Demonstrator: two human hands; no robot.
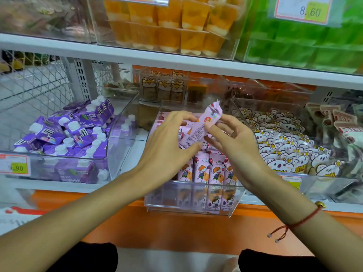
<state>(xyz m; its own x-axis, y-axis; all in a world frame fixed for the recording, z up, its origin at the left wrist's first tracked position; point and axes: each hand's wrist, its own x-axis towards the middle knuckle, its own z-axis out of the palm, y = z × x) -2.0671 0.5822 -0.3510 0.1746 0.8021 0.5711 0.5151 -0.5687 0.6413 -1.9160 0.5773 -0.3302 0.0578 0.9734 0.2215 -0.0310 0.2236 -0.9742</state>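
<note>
Left hand (pixel 169 143) and right hand (pixel 236 143) both pinch one packet (pixel 198 130): a long, glossy pink foil stick with a crimped top, tilted toward 1 o'clock, above a clear acrylic bin (pixel 155 203). Boxy purple cartons (pixel 70 132) at 9 o'clock.

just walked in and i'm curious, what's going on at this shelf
A person holds one pink packet tilted between the left hand and the right hand, just above a clear bin of matching packets that stand upright on the shop shelf. Purple cartons fill the bin to the left, koala packets the one to the right.
</note>
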